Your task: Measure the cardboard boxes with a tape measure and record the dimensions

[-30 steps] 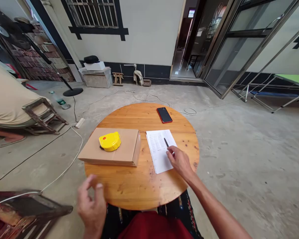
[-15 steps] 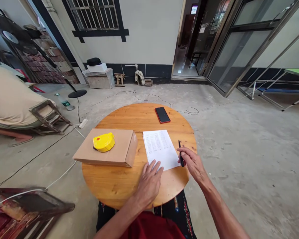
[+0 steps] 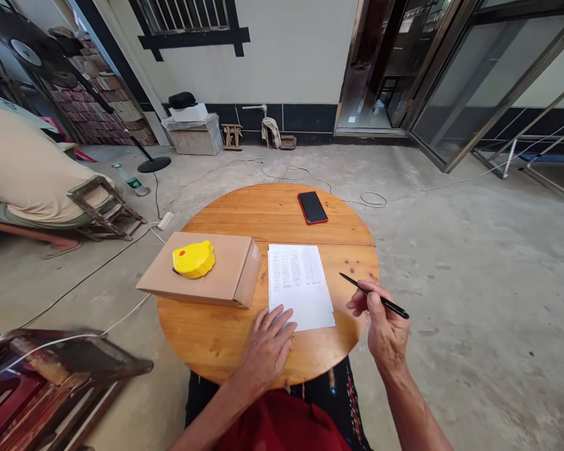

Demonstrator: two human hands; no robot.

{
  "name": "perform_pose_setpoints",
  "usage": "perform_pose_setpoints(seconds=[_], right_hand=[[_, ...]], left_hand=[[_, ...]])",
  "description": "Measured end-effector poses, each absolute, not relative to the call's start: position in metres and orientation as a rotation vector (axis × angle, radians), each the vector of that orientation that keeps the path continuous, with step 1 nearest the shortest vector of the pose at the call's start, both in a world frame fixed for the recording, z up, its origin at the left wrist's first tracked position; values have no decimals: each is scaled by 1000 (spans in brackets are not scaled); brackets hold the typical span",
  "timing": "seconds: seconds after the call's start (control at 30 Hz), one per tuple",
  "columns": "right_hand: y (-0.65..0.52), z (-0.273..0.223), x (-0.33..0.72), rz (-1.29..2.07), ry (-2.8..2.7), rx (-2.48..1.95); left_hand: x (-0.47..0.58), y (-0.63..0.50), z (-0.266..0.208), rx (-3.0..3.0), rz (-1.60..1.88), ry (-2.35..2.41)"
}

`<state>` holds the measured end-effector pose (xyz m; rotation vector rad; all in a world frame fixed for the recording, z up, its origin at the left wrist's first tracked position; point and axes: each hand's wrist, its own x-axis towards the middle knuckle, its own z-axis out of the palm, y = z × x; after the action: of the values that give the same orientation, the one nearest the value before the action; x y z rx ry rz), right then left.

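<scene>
White sheets of paper (image 3: 305,307) lie on the round wooden table (image 3: 216,332), with rows of handwriting on the upper part. My left hand (image 3: 270,344) rests flat, fingers stretched, over the lower left corner of the paper and the tabletop. A black pen (image 3: 390,305) is held between the thumb and fingers of my right hand (image 3: 385,326), just right of the paper. The pen's tip points up and left, clear of the sheet. To the left, a yellow tape measure (image 3: 195,259) sits on a closed cardboard box (image 3: 220,272).
A phone with a red edge (image 3: 313,207) lies at the table's far side. At left, another person sits on a low wooden stool (image 3: 106,207). A wooden chair (image 3: 66,376) stands at lower left. Cables (image 3: 301,172) cross the concrete floor near a standing fan's base (image 3: 154,165).
My right hand has moved right, off the paper's edge, and the pen has swung from near upright to a slant. My left hand stays on the paper. The view has tilted slightly down.
</scene>
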<state>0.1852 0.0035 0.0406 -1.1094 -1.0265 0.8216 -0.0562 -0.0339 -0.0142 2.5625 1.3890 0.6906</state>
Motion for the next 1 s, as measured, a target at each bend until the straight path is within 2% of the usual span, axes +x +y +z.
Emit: perform_pose_setpoints(seconds=[0.27,0.5,0.77,1.0], right_hand=[[-19,26,165,890,-887,-1217],[-31,9,134,1190,-870,-1218],[24,24,111,1085,-1210,-1251],[56,5,93,1160,-1326,-1288]], left_hand=[[-55,-35,-12,2490,682,1411],[-53,-34,-10,2471,664,1426],[-49,-33,-3,2433,654,1439],[-38,-27,-5,2358,778,1517]])
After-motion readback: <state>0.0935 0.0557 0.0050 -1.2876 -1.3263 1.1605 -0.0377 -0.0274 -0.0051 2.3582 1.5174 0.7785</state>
